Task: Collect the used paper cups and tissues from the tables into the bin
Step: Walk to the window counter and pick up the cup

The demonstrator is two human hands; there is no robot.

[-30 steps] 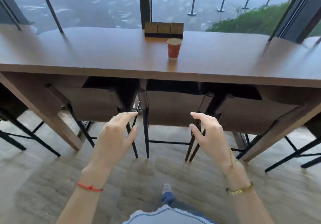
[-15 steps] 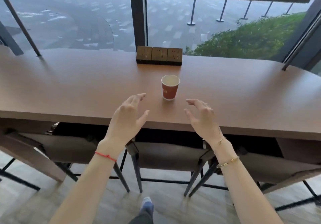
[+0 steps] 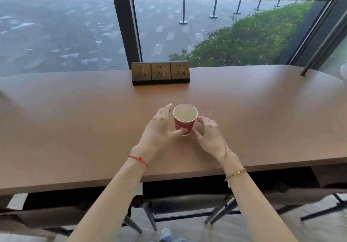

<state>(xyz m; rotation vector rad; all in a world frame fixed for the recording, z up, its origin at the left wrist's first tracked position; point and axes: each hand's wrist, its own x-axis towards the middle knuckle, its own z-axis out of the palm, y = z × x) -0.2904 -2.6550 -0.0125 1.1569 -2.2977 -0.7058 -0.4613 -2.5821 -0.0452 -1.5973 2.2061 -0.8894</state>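
Observation:
A red paper cup (image 3: 185, 123) with a white inside stands upright on the long brown table (image 3: 75, 129). My left hand (image 3: 159, 127) is on its left side, fingers spread, the thumb touching the cup's base. My right hand (image 3: 206, 131) is on its right side, fingers curved and apart, the fingertips at the cup's wall. Neither hand has closed around the cup. No tissues and no bin are in view.
A block of three power sockets (image 3: 160, 72) sits at the table's far edge against the window. Stools (image 3: 187, 204) are tucked under the table's near edge. A white object (image 3: 344, 71) shows at the far right edge.
I have come closer to the table. Both hands moved forward from the near edge and now flank the cup, touching it.

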